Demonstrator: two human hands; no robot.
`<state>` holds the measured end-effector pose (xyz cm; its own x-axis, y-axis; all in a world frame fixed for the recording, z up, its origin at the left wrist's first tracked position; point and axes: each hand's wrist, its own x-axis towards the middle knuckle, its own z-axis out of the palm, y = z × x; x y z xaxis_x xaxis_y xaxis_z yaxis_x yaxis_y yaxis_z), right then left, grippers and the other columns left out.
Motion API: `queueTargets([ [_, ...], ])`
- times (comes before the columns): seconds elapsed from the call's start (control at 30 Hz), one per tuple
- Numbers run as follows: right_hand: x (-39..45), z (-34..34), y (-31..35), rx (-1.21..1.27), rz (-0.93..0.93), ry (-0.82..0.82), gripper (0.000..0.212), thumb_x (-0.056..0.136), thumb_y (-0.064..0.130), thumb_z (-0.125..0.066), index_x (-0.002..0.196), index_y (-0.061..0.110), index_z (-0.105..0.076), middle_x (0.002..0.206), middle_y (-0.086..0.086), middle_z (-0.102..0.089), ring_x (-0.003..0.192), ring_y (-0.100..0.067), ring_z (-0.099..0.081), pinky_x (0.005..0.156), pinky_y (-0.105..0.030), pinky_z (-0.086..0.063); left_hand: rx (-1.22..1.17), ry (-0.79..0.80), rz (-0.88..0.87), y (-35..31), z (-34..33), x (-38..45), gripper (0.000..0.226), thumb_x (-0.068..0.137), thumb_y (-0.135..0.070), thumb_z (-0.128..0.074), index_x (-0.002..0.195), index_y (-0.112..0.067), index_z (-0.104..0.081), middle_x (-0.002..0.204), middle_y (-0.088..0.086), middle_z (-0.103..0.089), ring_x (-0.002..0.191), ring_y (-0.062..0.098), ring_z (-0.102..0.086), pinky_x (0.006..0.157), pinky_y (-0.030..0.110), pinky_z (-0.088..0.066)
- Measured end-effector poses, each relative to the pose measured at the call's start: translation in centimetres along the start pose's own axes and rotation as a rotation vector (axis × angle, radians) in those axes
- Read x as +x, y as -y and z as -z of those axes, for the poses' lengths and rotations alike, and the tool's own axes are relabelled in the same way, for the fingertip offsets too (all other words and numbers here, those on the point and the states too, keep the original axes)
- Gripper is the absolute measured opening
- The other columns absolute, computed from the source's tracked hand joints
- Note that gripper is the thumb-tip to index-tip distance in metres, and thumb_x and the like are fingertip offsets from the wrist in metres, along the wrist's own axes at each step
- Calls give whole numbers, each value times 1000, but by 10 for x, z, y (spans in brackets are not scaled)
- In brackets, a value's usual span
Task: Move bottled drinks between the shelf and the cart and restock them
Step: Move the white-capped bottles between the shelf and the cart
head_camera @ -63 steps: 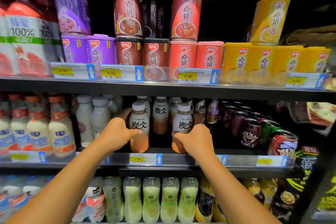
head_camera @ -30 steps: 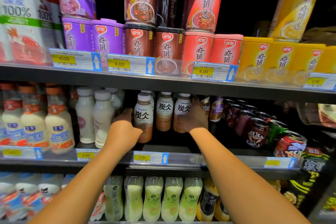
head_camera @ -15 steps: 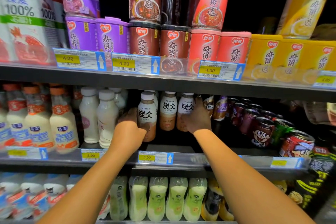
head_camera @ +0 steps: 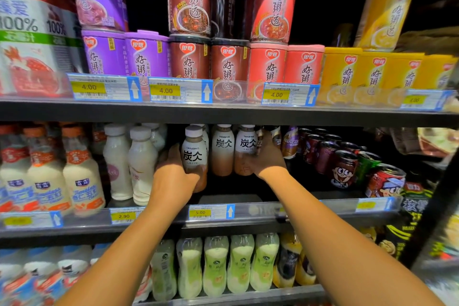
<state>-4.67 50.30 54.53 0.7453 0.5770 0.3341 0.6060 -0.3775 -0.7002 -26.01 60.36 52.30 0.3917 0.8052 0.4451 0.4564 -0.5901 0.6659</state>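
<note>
On the middle shelf [head_camera: 223, 221], a latte bottle [head_camera: 195, 156] is gripped low by the left hand [head_camera: 173, 179], fingers curled round it, near the front edge. A second bottle [head_camera: 246, 149], set deeper in the row, is clasped by the right hand [head_camera: 269, 159]. The step is judged to be pushing bottles back into line. Each bottle is best kept upright, slid rather than lifted, labels turned forward, and the neighbouring cans [head_camera: 342, 166] left undisturbed.
</note>
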Motion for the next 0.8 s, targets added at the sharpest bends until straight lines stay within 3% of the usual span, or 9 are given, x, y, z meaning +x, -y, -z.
queueTargets([
  [0.07,-8,11,0,-25,1,-34,95,84,35,-86,158,10,-31,153,-18,-52,139,-38,-54,109,-42,-50,-31,-30,-67,-9,7,-7,72,87,-33,-80,146,-7,-48,125,21,-61,116,43,-57,91,43,-49],
  [0.13,-21,23,-6,-40,-7,-71,91,86,39,-83,158,11,-34,153,-19,-52,139,-37,-53,111,-45,-49,-25,-21,-90,-15,13,-14,54,92,-37,-75,125,3,-58,101,23,-65,100,43,-62,80,44,-51],
  [0.2,-41,37,-17,-42,-36,-85,70,88,48,-78,139,10,-49,123,-18,-67,109,-34,-67,91,-43,-57,21,-26,-85,-18,15,-22,45,96,-46,-66,96,-2,-56,84,17,-56,90,42,-59,71,43,-45],
  [0.23,-55,47,-21,-73,-57,-78,58,91,50,-75,126,9,-52,104,-15,-67,91,-31,-65,78,-40,-57,40,-47,-116,-20,16,-27,44,97,-48,-63,93,-6,-51,87,17,-53,92,43,-56,73,45,-45],
  [0.27,-67,56,-26,-108,-62,-84,55,95,50,-72,122,6,-52,99,-13,-64,87,-30,-61,74,-42,-55,55,-73,-189,-24,15,-33,43,99,-49,-60,96,-7,-50,92,19,-52,93,43,-54,76,48,-47],
  [0.33,-89,73,-42,-216,-20,-126,58,100,53,-64,130,6,-50,122,-14,-56,109,-34,-55,87,-47,-53,95,-88,-412,-36,8,-48,45,101,-48,-53,116,-6,-55,108,21,-54,103,44,-53,86,55,-49],
  [0.43,-128,98,-67,-298,61,-187,66,103,56,-55,155,17,-42,154,-8,-44,142,-30,-40,112,-50,-44,49,21,-699,-66,-15,-74,57,103,-46,-48,147,-11,-51,147,14,-49,140,35,-44,113,53,-41],
  [0.63,-218,155,-153,-493,-30,-302,67,103,62,-48,157,21,-45,162,-6,-41,151,-28,-35,123,-50,-33,-38,295,-833,-134,-100,-151,63,105,-59,-38,157,-23,-42,165,1,-36,157,22,-23,124,48,-29],
  [0.8,-311,217,-246,-563,-276,-327,66,102,63,-49,157,26,-44,163,-6,-39,152,-30,-32,122,-55,-31,-35,532,-885,-184,-182,-235,65,104,-59,-35,154,-20,-48,159,6,-44,150,28,-37,120,50,-36],
])
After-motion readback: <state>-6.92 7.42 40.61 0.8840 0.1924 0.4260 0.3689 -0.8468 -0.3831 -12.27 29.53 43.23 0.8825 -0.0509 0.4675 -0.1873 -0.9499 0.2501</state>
